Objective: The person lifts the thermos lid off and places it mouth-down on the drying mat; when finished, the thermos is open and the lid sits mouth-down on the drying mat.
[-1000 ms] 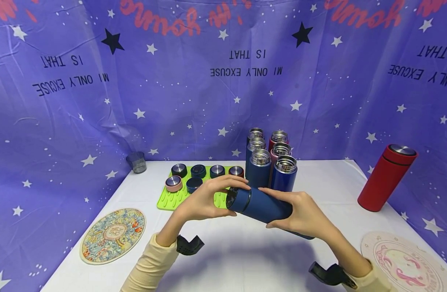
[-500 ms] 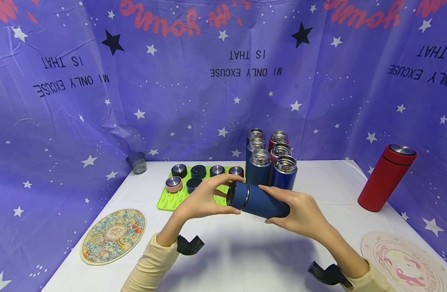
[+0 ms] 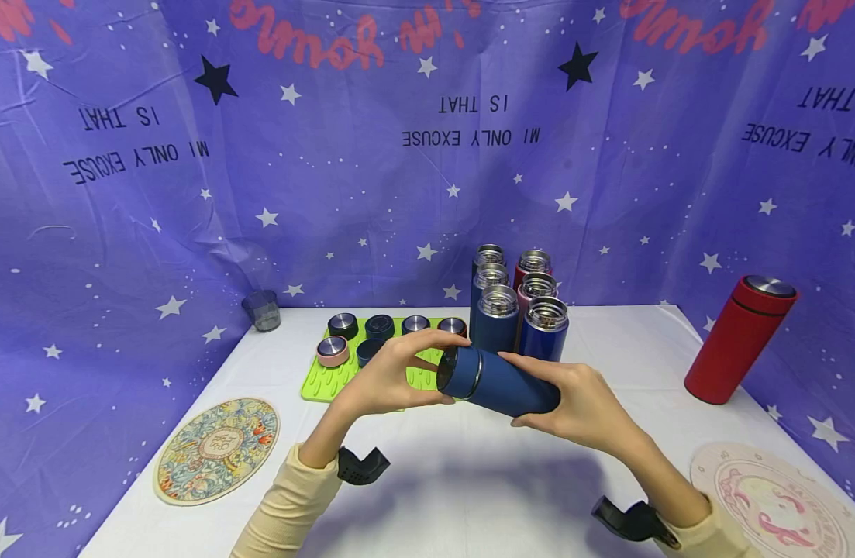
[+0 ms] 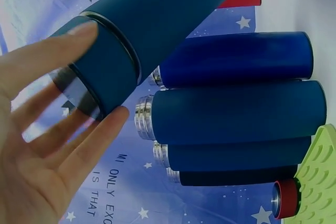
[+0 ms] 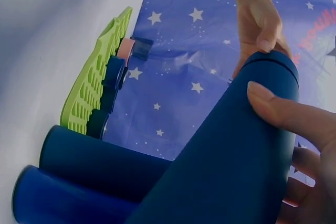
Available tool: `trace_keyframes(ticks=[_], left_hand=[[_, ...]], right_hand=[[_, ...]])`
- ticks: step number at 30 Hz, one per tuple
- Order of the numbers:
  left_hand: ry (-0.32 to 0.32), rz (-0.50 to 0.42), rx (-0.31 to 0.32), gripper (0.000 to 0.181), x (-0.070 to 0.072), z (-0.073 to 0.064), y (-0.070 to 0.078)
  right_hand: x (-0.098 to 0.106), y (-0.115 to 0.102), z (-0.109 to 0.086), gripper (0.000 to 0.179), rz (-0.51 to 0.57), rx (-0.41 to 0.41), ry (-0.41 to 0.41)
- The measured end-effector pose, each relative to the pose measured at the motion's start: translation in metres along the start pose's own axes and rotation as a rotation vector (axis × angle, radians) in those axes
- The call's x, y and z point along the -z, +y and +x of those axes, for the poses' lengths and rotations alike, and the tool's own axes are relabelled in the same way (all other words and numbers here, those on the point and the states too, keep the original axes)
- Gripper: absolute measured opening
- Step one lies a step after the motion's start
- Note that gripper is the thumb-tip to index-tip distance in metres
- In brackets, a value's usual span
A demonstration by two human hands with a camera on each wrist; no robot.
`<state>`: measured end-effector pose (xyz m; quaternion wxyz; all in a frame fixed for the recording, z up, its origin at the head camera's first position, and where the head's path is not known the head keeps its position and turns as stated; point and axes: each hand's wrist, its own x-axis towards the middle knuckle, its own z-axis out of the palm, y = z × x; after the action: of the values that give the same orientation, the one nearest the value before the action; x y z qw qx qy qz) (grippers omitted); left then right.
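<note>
A dark blue thermos flask [image 3: 511, 387] is held tilted above the table, its capped end pointing left. My right hand [image 3: 584, 403] grips its body near the base, thumb along the near side in the right wrist view. On the other end sits a matching blue lid [image 4: 107, 61] with a shiny ring at the joint. My left hand [image 3: 392, 376] holds this lid between thumb and fingertips, with the palm off the lid's end. Behind the held flask, several uncapped flasks [image 3: 498, 322] stand upright in two rows, steel necks showing.
A green mat [image 3: 322, 384] at the back left bears several lids, one of them a pink lid [image 3: 332, 352]. A capped red flask [image 3: 741, 341] stands at the right. Round mats lie left [image 3: 218, 453] and right [image 3: 776, 504]. A dark clear cup [image 3: 263, 311] stands at the back left.
The flask has risen slightly and shifted a little in both hands. My left thumb and fingers have shifted their hold on the lid, drawing back slightly left. Everything on the table stays put.
</note>
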<state>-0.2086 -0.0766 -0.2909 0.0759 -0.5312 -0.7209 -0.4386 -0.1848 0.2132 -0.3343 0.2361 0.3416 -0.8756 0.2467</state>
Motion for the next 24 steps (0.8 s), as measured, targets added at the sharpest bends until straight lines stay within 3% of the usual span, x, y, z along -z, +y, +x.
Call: trace_keyframes(ticks=[2, 6, 9, 11, 14, 24], left_hand=[[0.020, -0.019, 0.055, 0.066, -0.001, -0.001, -0.001], [0.058, -0.033, 0.142, 0.069, -0.004, -0.006, -0.020], [0.094, -0.007, 0.178, 0.068, -0.005, -0.009, -0.033], [0.122, 0.003, 0.203, 0.067, -0.004, -0.009, -0.034], [0.154, 0.010, 0.222, 0.065, -0.002, -0.009, -0.035], [0.174, -0.002, 0.198, 0.067, 0.005, -0.011, -0.037]], right_hand=[[0.000, -0.001, 0.000, 0.088, -0.047, 0.021, 0.023], [0.000, -0.002, -0.001, 0.088, -0.103, 0.050, 0.052], [0.001, -0.002, -0.001, 0.088, -0.138, 0.053, 0.062], [0.003, -0.002, -0.001, 0.088, -0.151, 0.048, 0.063], [0.008, -0.002, -0.001, 0.089, -0.143, 0.028, 0.055], [0.023, 0.000, -0.002, 0.092, 0.017, -0.017, 0.034]])
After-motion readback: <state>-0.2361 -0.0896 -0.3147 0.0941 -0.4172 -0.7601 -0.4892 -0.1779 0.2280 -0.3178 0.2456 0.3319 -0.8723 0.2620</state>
